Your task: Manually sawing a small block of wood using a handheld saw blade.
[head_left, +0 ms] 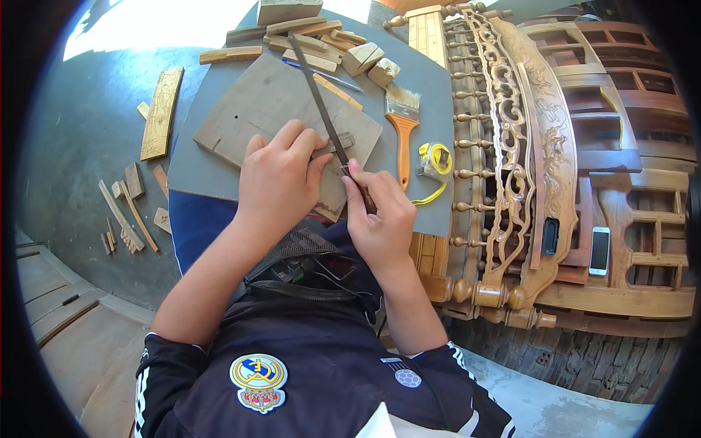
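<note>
My right hand is closed round the handle of a long, thin, dark file. Its blade slants away to the far left over a flat wooden board. Pinched in the fingers of my left hand is a small wooden piece, resting on the board right beside the blade. My left fingertips partly cover that piece. The blade crosses close to it, but I cannot tell whether they touch. The board lies tilted on a grey table.
Several wood offcuts lie at the table's far side. To the right are a paintbrush and a yellow tape measure. Carved wooden furniture parts fill the right, with a white phone on them. A carved plank lies on the left floor.
</note>
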### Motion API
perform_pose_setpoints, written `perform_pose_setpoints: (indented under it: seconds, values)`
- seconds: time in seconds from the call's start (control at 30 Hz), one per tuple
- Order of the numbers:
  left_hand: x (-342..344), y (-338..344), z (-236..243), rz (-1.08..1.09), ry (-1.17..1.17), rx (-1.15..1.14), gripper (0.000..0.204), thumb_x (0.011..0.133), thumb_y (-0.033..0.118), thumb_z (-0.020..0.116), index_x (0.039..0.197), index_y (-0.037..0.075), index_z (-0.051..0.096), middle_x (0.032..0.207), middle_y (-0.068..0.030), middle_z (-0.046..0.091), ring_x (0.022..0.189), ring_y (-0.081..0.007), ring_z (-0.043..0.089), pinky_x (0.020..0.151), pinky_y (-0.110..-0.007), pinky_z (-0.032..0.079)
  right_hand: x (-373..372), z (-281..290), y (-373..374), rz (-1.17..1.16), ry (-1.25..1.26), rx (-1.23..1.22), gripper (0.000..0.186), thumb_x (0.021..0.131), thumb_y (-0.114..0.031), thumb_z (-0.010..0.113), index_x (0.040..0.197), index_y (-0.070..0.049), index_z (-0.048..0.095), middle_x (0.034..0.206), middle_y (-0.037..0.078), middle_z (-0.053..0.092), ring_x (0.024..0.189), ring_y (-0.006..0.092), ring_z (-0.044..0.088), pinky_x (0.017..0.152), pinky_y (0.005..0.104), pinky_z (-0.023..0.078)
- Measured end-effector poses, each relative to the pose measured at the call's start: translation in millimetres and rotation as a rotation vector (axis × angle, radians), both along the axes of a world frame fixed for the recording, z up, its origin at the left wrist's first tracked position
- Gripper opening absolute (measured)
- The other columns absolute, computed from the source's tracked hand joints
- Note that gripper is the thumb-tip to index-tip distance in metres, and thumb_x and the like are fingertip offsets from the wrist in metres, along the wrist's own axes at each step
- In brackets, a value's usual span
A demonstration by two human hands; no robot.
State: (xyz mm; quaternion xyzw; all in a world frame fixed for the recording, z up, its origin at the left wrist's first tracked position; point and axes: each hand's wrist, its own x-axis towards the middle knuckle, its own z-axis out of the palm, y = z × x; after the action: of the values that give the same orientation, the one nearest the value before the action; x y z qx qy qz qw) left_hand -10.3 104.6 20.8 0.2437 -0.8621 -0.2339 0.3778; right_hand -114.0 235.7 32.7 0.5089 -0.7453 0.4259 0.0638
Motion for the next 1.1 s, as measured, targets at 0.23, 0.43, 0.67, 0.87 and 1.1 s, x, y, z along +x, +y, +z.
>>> perform_pose_setpoints:
  seconds: [0.23,0.43,0.67,0.87,1.1]
  values:
    - [1.1,4.2,-0.8,0.013,-0.015,0.017,0.015,0.087,0.02,0.076,0.094,0.01,0.068,0.091,-0.0049,0.062,0.073,-0.0275,0.062,0.074,-0.038,0.042,6.6,-1.0,6.5,-0.049,-0.012,0.018,0.016,0.088,0.001,0.076,0.103,-0.003,0.072,0.079,0.011,0.062,0.064,0.0278,0.061,0.058,0.0372,0.048]
    - [3.6,2.8,-1.7,-0.007,-0.095,0.018,0.02,0.087,0.021,0.076,0.095,0.006,0.067,0.093,-0.0113,0.057,0.075,-0.0313,0.06,0.076,-0.04,0.044,-1.4,2.5,4.8,-0.017,0.008,0.029,0.016,0.087,0.003,0.077,0.102,-0.003,0.072,0.078,0.011,0.062,0.063,0.0275,0.061,0.057,0.037,0.048]
    - [3.7,1.1,2.7,0.001,-0.107,0.072,0.019,0.087,0.018,0.077,0.099,0.005,0.069,0.092,-0.0124,0.059,0.083,-0.033,0.061,0.078,-0.042,0.044,9.9,11.6,64.4,-0.084,0.03,0.126,0.022,0.085,0.006,0.078,0.106,-0.002,0.074,0.075,0.01,0.061,0.059,0.0235,0.06,0.054,0.0345,0.048]
    - [5.1,1.5,-0.2,-0.043,-0.066,0.06,0.02,0.086,0.015,0.078,0.101,0.003,0.072,0.091,-0.0133,0.058,0.083,-0.0341,0.06,0.077,-0.043,0.047,7.9,11.0,81.2,-0.073,0.018,0.095,0.024,0.086,0.004,0.079,0.108,-0.004,0.074,0.075,0.01,0.061,0.058,0.0239,0.06,0.053,0.0353,0.048]
    - [2.4,2.5,0.7,-0.006,-0.067,0.045,0.022,0.086,0.016,0.078,0.103,0.004,0.074,0.092,-0.0122,0.06,0.083,-0.0336,0.062,0.078,-0.043,0.048,-4.3,7.5,28.3,-0.01,-0.024,0.043,0.019,0.087,0.002,0.077,0.105,-0.004,0.074,0.078,0.012,0.062,0.063,0.0287,0.063,0.056,0.0375,0.049]
